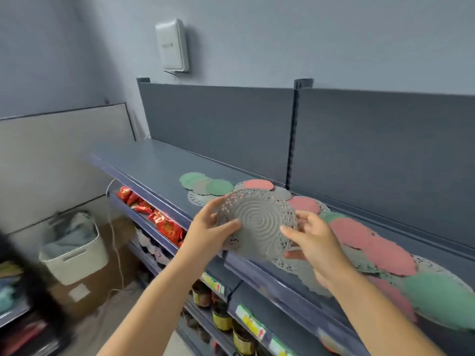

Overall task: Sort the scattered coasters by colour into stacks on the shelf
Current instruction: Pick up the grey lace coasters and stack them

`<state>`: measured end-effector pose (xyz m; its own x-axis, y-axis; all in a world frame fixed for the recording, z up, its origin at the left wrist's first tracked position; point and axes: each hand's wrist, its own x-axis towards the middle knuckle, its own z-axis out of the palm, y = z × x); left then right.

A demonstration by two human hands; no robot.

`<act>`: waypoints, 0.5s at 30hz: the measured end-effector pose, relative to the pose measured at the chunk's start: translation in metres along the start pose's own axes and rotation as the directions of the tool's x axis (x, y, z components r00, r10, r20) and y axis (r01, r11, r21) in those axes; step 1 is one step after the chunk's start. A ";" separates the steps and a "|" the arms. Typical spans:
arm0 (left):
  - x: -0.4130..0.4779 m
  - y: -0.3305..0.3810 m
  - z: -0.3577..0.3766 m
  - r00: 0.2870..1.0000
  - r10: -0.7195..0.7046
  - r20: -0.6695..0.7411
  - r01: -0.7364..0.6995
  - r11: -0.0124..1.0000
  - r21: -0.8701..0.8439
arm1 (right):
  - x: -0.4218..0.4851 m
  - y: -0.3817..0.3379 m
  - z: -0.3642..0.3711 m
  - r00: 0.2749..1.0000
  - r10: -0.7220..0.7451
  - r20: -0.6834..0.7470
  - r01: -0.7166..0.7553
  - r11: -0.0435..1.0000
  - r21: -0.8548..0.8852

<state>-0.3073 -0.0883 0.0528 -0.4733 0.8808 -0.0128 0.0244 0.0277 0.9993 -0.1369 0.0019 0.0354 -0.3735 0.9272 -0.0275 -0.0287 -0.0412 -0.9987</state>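
A grey lace-edged coaster (258, 223) is held up in front of the dark shelf (154, 165), tilted toward me. My left hand (209, 233) pinches its left edge, thumb on the front. My right hand (314, 242) pinches its right edge. On the shelf behind lie scattered coasters: green ones (203, 185) at the left, pink ones (259, 184) in the middle, and more pink (372, 242), grey and green (444, 299) overlapping toward the right. Some grey coasters lie partly hidden under my right hand.
The shelf's left stretch is bare metal. Below it are red packets (151, 214) and jars (221, 318) on lower shelves. A white basket (74, 255) on a cardboard box stands on the floor at the left. A white box (173, 46) hangs on the wall.
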 end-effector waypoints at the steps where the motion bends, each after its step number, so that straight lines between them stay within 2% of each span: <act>1: 0.009 -0.001 -0.032 1.000 -0.015 -0.022 0.015 1.000 -0.007 | 0.008 0.000 0.034 1.000 -0.007 0.022 0.007 1.000 -0.025; 7: 0.071 0.001 -0.195 0.994 -0.035 -0.104 0.034 0.999 -0.011 | 0.057 -0.004 0.212 0.997 -0.017 0.079 0.024 0.996 -0.090; 11: 0.129 0.000 -0.273 0.994 -0.066 -0.082 0.073 0.993 0.094 | 0.097 -0.007 0.291 0.994 -0.015 0.105 0.031 0.988 -0.151; 15: 0.200 -0.013 -0.328 0.994 -0.039 -0.098 0.064 0.961 0.271 | 0.155 -0.002 0.349 0.994 -0.012 0.111 0.026 0.991 -0.130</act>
<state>-0.6910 -0.0679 0.0484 -0.5579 0.8285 -0.0480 0.2316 0.2109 0.9497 -0.5180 0.0157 0.0473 -0.4739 0.8805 -0.0110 0.0827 0.0321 -0.9961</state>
